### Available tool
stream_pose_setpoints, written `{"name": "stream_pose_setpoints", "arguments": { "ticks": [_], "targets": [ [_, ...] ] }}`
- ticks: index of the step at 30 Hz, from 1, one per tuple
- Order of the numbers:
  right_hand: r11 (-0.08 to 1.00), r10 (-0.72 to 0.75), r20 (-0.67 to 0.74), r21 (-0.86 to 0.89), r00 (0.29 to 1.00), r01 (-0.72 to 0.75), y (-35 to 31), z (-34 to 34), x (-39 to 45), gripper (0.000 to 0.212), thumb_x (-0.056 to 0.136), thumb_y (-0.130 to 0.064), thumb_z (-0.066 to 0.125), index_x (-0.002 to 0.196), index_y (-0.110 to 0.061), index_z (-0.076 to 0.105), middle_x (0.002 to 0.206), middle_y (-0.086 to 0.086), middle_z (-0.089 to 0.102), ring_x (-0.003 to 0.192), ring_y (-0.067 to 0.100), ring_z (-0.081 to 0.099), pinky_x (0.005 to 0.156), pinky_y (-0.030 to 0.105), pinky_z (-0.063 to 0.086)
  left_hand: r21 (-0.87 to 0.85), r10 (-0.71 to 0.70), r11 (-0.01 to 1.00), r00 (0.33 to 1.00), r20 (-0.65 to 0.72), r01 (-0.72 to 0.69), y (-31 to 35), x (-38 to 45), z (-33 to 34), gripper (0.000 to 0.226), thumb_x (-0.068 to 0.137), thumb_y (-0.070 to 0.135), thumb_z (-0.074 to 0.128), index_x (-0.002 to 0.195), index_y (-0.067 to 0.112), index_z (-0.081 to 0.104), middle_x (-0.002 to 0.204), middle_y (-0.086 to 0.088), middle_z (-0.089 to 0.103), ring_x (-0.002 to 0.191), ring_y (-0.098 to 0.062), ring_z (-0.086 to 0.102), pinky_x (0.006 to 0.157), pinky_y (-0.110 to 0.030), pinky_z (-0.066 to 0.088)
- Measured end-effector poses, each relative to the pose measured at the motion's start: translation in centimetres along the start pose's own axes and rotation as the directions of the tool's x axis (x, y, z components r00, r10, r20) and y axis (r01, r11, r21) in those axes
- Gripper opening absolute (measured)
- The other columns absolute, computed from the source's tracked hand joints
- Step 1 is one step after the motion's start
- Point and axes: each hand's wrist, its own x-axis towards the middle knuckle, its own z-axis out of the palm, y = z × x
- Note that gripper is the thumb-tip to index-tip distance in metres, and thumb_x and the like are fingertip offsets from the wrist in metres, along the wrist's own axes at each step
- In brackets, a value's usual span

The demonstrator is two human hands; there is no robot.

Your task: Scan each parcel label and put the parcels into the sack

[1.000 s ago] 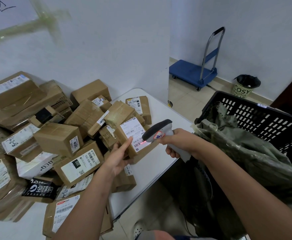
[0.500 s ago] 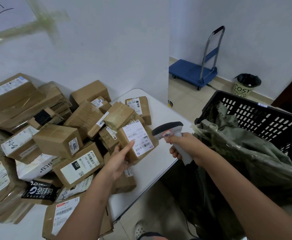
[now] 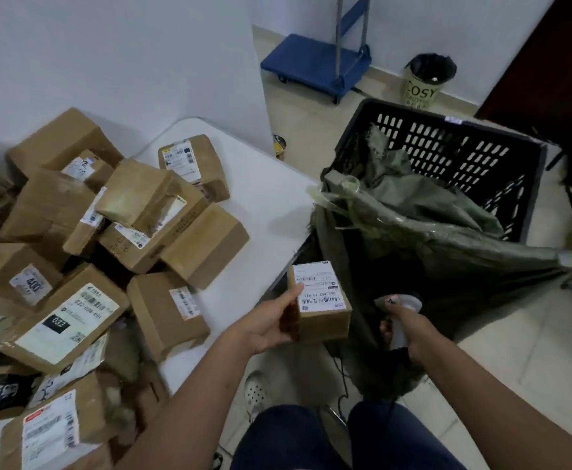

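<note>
Parcel [image 3: 320, 301]: carried off the table [image 3: 260, 198] since the scan, now beside the sack [image 3: 430, 239].
Left hand [image 3: 271, 325] grip clamped on it, label upward; right hand [image 3: 410, 329] wrapped round scanner [image 3: 399, 305], lowered clear.

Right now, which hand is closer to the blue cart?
Right. The right hand, gripping the scanner, is below the blue cart; the left hand, holding a parcel, sits lower left, slightly farther.

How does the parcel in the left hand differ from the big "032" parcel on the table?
The held parcel is smaller and lifted off the table by the left hand; the 032 parcel is larger and lies in the pile. The held parcel's label is plain white; the 032 parcel's carries a black number patch. Both are brown cardboard with white labels facing up.
</note>
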Motion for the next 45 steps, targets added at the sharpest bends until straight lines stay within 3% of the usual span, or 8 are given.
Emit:
{"name": "stream_pose_setpoints", "arguments": {
  "ticks": [3, 10, 13, 17, 20, 29, 39, 45],
  "targets": [
    [0.998, 0.063, -0.028, 0.007, 0.998, -0.063, 0.6, -2.6, 2.2, 0.03, 0.094, -0.039, 0.061, 0.11, -0.013, 0.062, 0.092, 0.011, 0.051, 0.082, 0.024, 0.048, 0.095, 0.039, 0.043, 0.008, -0.131, 0.991, 0.991, -0.015, 0.131, -2.5, 3.9, 2.7, 0.053, 0.087, 0.051, 0.067, 0.127, 0.017, 0.062, 0.122, -0.01, 0.069, 0.111, -0.026, 0.065, 0.081, -0.042, 0.058],
    [0.996, -0.082, -0.131, -0.049, 0.988, 0.076, 0.9, -7.1, 5.8, 0.045, 0.094, -0.04, 0.062, 0.118, -0.003, 0.054, 0.103, 0.013, 0.059, 0.104, 0.035, 0.058, 0.081, 0.035, 0.046, 0.099, -0.299, 0.951, 0.952, 0.064, 0.292, -4.8, 13.1, 10.1, 0.068, 0.077, 0.057, 0.071, 0.13, 0.016, 0.058, 0.121, -0.012, 0.066, 0.112, -0.03, 0.063, 0.089, -0.049, 0.056],
    [0.993, -0.111, -0.136, -0.045, 0.984, 0.106, 0.2, -8.1, 7.1, 0.05, 0.094, -0.043, 0.061, 0.122, -0.003, 0.055, 0.106, 0.016, 0.062, 0.096, 0.033, 0.06, 0.084, 0.039, 0.051, 0.104, -0.245, 0.965, 0.969, 0.033, 0.241, -4.0, 16.3, 13.0, 0.061, 0.088, 0.063, 0.057, 0.129, 0.017, 0.061, 0.116, -0.009, 0.069, 0.105, -0.024, 0.065, 0.077, -0.04, 0.058],
    [0.993, -0.116, -0.153, 0.015, 0.981, 0.12, -0.9, -8.9, 8.0, 0.027, 0.097, -0.036, 0.059, 0.087, -0.012, 0.052, 0.075, 0.009, 0.057, 0.064, 0.021, 0.055, 0.056, 0.029, 0.045, 0.043, -0.165, 0.985, 0.986, -0.03, 0.166, -2.6, 18.3, 14.8, 0.056, 0.095, 0.06, 0.05, 0.128, 0.016, 0.059, 0.117, -0.005, 0.067, 0.108, -0.021, 0.062, 0.086, -0.038, 0.056],
    [0.987, -0.138, -0.157, 0.058, 0.978, 0.149, -1.1, -8.9, 8.5, 0.026, 0.096, -0.035, 0.061, 0.088, -0.011, 0.055, 0.073, 0.01, 0.059, 0.062, 0.022, 0.057, 0.058, 0.03, 0.048, -0.099, -0.123, 0.989, 0.988, -0.093, 0.114, -2.7, 19.2, 14.5, 0.051, 0.101, 0.041, 0.052, 0.143, 0.014, 0.044, 0.142, -0.014, 0.051, 0.127, -0.033, 0.052, 0.105, -0.04, 0.047],
    [0.978, -0.201, -0.087, 0.029, 0.976, 0.205, -0.7, -6.6, 6.1, 0.024, 0.097, -0.037, 0.058, 0.091, -0.014, 0.054, 0.075, 0.008, 0.059, 0.065, 0.019, 0.057, 0.057, 0.027, 0.045, 0.025, -0.119, 0.992, 0.989, -0.091, 0.122, -4.6, 17.2, 10.6, 0.052, 0.102, 0.027, 0.055, 0.148, 0.009, 0.04, 0.142, -0.014, 0.051, 0.118, -0.027, 0.058, 0.094, -0.031, 0.052],
    [0.901, -0.377, 0.192, -0.152, 0.906, 0.407, 0.0, 6.3, -1.5, 0.025, 0.094, -0.033, 0.064, 0.089, -0.009, 0.063, 0.067, 0.008, 0.062, 0.056, 0.016, 0.06, 0.053, 0.026, 0.05, 0.17, 0.168, 0.976, 0.969, -0.179, -0.138, -2.1, 4.2, 0.1, 0.033, 0.104, 0.028, 0.05, 0.134, 0.017, 0.055, 0.131, -0.006, 0.062, 0.114, -0.018, 0.062, 0.092, -0.024, 0.051],
    [0.765, -0.498, 0.422, -0.199, 0.758, 0.613, 1.3, 16.0, -7.9, 0.025, 0.093, -0.032, 0.065, 0.093, -0.008, 0.062, 0.064, 0.008, 0.063, 0.053, 0.018, 0.061, 0.055, 0.029, 0.05, 0.404, 0.501, 0.844, 0.791, -0.353, -0.354, -0.1, -6.4, -6.8, 0.025, 0.103, 0.023, 0.051, 0.126, 0.019, 0.061, 0.123, -0.004, 0.065, 0.104, -0.016, 0.066, 0.082, -0.022, 0.054]
  ]
}}
